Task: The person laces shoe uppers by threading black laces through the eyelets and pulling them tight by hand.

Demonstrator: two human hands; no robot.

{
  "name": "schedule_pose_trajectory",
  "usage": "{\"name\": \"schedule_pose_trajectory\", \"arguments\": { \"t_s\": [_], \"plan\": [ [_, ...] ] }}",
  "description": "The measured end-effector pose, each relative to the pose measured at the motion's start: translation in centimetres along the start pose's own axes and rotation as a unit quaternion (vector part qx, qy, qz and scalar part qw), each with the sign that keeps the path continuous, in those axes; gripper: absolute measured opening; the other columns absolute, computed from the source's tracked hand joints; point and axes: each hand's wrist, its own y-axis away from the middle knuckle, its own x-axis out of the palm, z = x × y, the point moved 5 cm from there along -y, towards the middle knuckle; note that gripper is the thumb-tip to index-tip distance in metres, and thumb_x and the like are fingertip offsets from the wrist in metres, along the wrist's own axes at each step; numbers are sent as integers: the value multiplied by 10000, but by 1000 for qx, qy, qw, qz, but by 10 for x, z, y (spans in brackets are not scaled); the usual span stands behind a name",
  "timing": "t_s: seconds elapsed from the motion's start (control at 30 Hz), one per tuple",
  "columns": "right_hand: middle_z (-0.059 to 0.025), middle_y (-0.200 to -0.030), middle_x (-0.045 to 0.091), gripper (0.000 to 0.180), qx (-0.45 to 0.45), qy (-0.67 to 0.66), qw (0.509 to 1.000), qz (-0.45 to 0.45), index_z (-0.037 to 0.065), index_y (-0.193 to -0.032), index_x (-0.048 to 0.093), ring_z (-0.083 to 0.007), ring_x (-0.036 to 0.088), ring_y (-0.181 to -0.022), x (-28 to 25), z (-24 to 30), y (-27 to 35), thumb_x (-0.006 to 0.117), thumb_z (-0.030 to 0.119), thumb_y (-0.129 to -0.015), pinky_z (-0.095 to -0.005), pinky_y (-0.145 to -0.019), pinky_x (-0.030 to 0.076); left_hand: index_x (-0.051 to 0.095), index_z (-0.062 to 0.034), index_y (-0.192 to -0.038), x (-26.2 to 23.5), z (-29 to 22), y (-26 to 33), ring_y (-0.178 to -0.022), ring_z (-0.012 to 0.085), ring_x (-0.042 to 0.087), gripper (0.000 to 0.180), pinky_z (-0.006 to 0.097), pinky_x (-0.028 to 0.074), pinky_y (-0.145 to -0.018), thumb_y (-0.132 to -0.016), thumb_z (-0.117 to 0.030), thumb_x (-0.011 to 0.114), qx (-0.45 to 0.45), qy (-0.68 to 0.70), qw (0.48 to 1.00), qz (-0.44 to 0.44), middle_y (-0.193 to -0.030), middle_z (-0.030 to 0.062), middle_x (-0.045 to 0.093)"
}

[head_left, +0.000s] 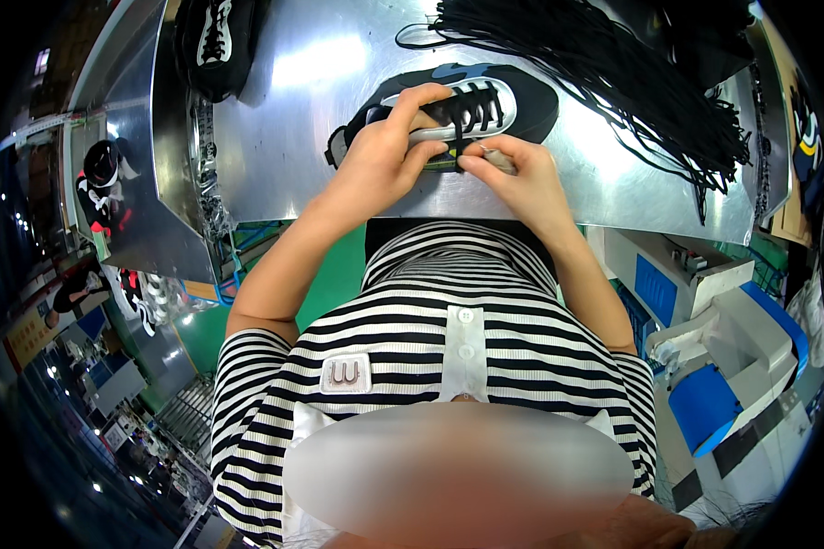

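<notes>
A black sneaker (pixel 531 105) with a white-edged lacing area and a blue mark lies on its side on the metal table, toe to the right. Black lace (pixel 479 102) runs through its eyelets at the toe end. My left hand (pixel 384 151) grips the shoe around its opening, fingers over the far side and thumb on the near side. Close to that thumb, my right hand (pixel 526 181) pinches a hanging length of the black lace. Tucked in the same hand is a small greyish piece (pixel 501 161), mostly covered by the fingers; its kind is unclear.
A thick bundle of black shoelaces (pixel 613 78) covers the far right of the metal table (pixel 284 174). Another black sneaker (pixel 215 46) stands at the far left. A grey and blue machine (pixel 723 357) is at my right, below the table edge.
</notes>
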Motion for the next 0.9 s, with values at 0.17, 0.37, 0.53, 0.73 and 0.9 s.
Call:
{"name": "schedule_pose_trajectory", "arguments": {
  "t_s": [0.17,0.37,0.53,0.73,0.9],
  "plan": [
    [2,-731,661,144,12,-71,996,-44,14,-892,701,-40,557,-657,11,6,-7,753,143,-854,-219,-592,447,525,-17,-1126,3,9,4,-879,306,691,288,332,522,-744,-881,-36,677,34,-62,996,-58,-915,151,684],
    [70,-726,571,109,1,-194,979,-68,15,-879,674,-6,460,-651,16,14,-23,717,114,-893,-171,-570,353,593,-32,-1143,-1,5,1,-807,334,672,233,372,520,-717,-929,-113,636,8,-51,998,-33,-939,167,685],
    [56,-762,602,129,-1,-211,975,-74,11,-915,659,-7,488,-680,18,10,-25,713,128,-903,-177,-588,377,605,-27,-1118,-2,4,2,-813,329,687,256,368,529,-712,-907,-151,681,33,-62,997,-38,-944,165,699],
    [-73,-801,658,204,-33,-78,996,-23,11,-1116,503,-86,563,-688,12,16,-9,607,112,-972,-231,-631,452,630,-33,-1070,2,6,3,-730,301,696,252,345,531,-634,-874,-158,725,36,-134,987,-80,-886,147,708],
    [-96,-792,681,165,-46,9,999,0,4,-1016,527,-135,644,-682,9,18,6,604,146,-980,-262,-615,489,640,-24,-1048,1,7,4,-692,288,691,254,335,528,-609,-862,-167,739,49,-128,986,-98,-853,145,706]
  ]
}}
